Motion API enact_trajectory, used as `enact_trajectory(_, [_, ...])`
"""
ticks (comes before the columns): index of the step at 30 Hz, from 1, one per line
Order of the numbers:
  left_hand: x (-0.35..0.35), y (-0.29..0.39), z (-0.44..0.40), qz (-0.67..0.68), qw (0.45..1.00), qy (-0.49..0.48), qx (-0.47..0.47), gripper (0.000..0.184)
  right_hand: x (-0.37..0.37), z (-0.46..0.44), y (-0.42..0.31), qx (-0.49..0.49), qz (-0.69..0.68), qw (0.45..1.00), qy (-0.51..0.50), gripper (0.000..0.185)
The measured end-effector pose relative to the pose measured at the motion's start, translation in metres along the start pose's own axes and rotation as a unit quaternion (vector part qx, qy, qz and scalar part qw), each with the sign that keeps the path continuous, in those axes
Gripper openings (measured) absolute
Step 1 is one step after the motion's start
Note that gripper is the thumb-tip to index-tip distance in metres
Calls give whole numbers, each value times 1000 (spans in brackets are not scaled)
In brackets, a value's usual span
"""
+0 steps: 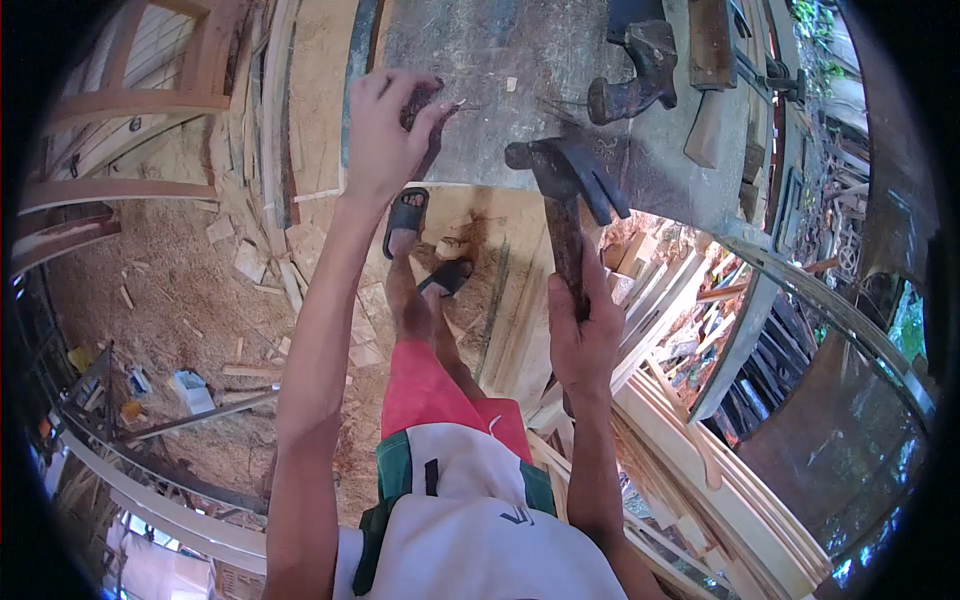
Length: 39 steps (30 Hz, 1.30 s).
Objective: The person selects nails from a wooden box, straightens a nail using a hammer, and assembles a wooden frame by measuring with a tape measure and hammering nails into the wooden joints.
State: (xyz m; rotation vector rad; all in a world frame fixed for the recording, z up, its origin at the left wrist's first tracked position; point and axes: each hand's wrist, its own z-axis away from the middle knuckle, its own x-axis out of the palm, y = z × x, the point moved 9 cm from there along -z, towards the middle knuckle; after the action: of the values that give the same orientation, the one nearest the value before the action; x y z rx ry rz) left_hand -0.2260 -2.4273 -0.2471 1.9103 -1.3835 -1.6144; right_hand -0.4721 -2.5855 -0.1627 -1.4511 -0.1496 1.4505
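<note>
My right hand (588, 335) is wrapped round the handle of a claw hammer (566, 185), whose dark head lies over the front part of the worn workbench (480, 60). Over the bench's left front, my left hand (395, 125) has its fingers curled, with thumb and forefinger close together. A thin, nail-like sliver shows by the thumb tip; what the fingers hold is too small to make out. A dark metal tool shaped like a hammer head (640, 75) rests on the bench beyond the hammer.
Wooden blocks (712, 45) and a clamp-like metal piece (785, 82) are at the bench's right. Timber strips (720, 470) lean at the lower right. Wooden frames (130, 105) stand at the left, over ground strewn with sawdust and offcuts.
</note>
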Motion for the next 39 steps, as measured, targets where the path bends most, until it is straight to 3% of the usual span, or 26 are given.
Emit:
enact_trajectory(4, [-14, -20, 0, 96, 991, 33, -93, 22, 2, -3, 7, 82, -20, 996, -36, 57])
enact_trajectory(6, [-12, -4, 1, -20, 999, -4, 46, 29, -1, -5, 4, 47, -69, 996, -12, 57])
enact_trajectory(7, [-12, -6, 2, -21, 999, -2, 45, 29, -1, -6, 4, 46, -69, 996, -13, 57])
enact_trajectory(12, [-3, -19, 0, 13, 998, -16, -64, 34, 0, -10, 3, 31, -54, 998, -21, 55])
enact_trajectory(22, [7, -31, -5, 19, 993, -40, -112, 36, 5, -19, -7, 38, -37, 998, -37, 54])
enact_trajectory(25, [8, -33, -5, 36, 992, -36, -119, 36, 6, -22, -12, 20, -18, 999, -36, 55])
enact_trajectory(27, [8, -34, -4, 34, 992, -35, -114, 37, 4, -26, -27, -59, 10, 998, -13, 56])
enact_trajectory(34, [9, -36, -3, 40, 994, -21, -103, 36, 16, -41, -61, -101, 40, 994, -20, 57])
enact_trajectory(36, [9, -36, -5, 41, 994, -15, -96, 37, 22, -45, -72, -153, 91, 984, 1, 55])
enact_trajectory(39, [8, -34, -5, 38, 995, -19, -94, 37, 47, -60, -53, -114, 188, 974, -52, 55])
